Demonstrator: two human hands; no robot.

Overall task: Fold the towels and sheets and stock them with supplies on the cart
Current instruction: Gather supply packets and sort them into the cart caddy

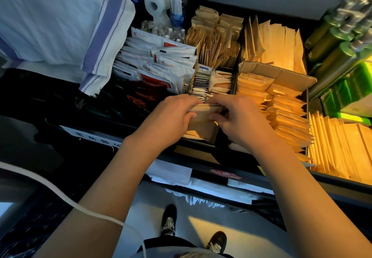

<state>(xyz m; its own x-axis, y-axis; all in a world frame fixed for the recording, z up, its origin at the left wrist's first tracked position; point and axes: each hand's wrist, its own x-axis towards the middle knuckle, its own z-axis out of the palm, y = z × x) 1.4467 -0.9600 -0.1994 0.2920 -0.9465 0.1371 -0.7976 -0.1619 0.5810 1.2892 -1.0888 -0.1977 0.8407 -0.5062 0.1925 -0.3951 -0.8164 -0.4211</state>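
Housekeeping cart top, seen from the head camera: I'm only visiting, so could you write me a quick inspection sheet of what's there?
Surface: black cart tray, split into compartments packed with supplies.
Job's things: stack of brown paper packets held by both hands over the front middle compartment; more brown packets to the right; white and red sachets to the left; folded striped linen at far left.
Clutter: toilet roll, small clear bottles, green bottles at far right.
Grippers: left hand and right hand both grip the packet stack.
Cables: white cord crosses the left forearm.
Surroundings: grey floor, the person's dark shoes.
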